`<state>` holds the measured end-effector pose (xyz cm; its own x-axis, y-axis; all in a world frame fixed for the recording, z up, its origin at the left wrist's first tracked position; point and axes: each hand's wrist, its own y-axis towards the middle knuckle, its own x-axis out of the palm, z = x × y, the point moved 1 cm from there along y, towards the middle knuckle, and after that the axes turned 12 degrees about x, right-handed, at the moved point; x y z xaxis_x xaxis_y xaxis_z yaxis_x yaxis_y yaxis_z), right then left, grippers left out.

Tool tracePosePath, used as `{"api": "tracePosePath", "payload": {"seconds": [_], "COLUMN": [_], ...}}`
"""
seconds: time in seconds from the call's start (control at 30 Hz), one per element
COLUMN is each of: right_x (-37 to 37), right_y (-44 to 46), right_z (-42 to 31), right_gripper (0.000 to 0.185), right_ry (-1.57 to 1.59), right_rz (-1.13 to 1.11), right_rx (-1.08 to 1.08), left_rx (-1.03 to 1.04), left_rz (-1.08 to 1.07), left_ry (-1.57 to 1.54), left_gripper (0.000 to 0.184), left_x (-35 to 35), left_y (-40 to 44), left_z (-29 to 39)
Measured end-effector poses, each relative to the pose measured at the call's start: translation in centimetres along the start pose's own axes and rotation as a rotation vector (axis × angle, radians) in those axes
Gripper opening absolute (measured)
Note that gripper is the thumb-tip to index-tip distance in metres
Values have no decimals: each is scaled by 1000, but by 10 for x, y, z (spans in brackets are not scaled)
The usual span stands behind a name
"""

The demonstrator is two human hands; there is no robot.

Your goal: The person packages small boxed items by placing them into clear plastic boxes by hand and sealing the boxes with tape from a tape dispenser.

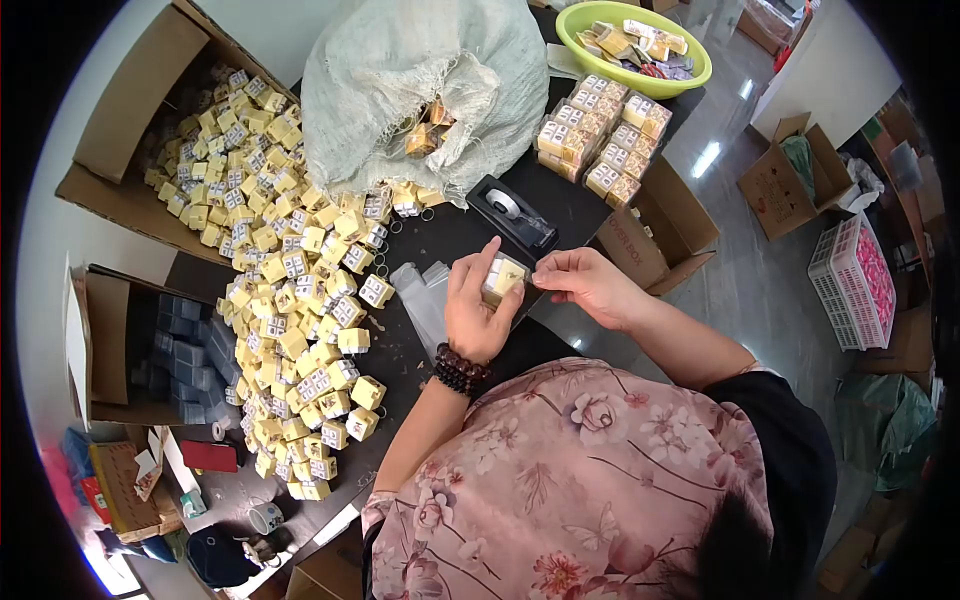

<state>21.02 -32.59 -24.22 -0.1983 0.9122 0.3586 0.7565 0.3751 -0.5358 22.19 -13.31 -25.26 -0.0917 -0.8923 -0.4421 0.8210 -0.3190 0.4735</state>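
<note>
My left hand point(478, 310), with dark beads at the wrist, is wrapped round a small yellow and white box point(503, 279) near the table's front edge. Close against the box's right side, my right hand point(582, 284) has its thumb and fingertips pinched together; what they hold is too small to make out. Just beyond both hands lies a black tape dispenser point(514, 217) with a roll in it. Clear plastic sleeves point(424, 303) lie flat left of my left hand. A large heap of similar yellow boxes point(290, 310) spreads over the table's left part.
A big woven sack point(400, 75) stands at the back, beside stacked packs of boxes point(590, 125) and a green basin point(580, 12). On the left are an open carton point(115, 190) and a carton of clear cases point(185, 350). A white crate point(835, 290) stands right on the floor.
</note>
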Motion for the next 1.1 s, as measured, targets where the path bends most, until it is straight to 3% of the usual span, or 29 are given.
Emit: {"api": "tracePosePath", "payload": {"seconds": [0.07,0.5,0.53,0.6,0.63,0.67,0.7,0.77,0.83,0.87,0.93,1.0,1.07,1.1], "right_x": [5,28,29,31,33,33,31,25,10,-9,-52,-70,-63,-69], "right_y": [-5,6,6,5,5,4,5,8,19,33,61,75,71,79], "right_z": [-3,5,7,9,10,11,12,15,12,11,9,-1,-23,-24], "right_gripper": [11,18,21,24,21,17,17,17,17,16,16,16,14,11], "right_ry": [-87,-143,-229,-316,-535,-756,-758,-785,-614,-586,-707,-817,-575,-536], "right_rz": [-31,1,36,70,176,282,280,334,503,630,680,661,326,256], "right_rx": [-79,-103,-183,-263,-331,-396,-395,-519,-623,-708,-564,-504,-130,-40], "left_rx": [1,95,97,-117,-117,-249,-381,-421,-682,-683,-746,-739,-774,-770], "left_rz": [19,76,78,129,129,141,153,192,232,233,18,-33,-112,-146], "left_ry": [2,-10,-10,-495,-495,-720,-943,-1024,-1252,-1253,-1329,-1319,-1067,-1032], "left_gripper": [55,48,48,44,44,46,49,49,49,49,49,51,53,54], "left_x": [-6,-25,-23,-16,-16,-15,-15,-16,-16,-15,-4,11,23,29], "left_y": [0,-7,-10,-15,-16,-16,-14,-9,-8,-8,-9,-2,10,14], "left_z": [-1,23,21,13,13,14,16,23,18,12,-10,-23,-27,-33]}}
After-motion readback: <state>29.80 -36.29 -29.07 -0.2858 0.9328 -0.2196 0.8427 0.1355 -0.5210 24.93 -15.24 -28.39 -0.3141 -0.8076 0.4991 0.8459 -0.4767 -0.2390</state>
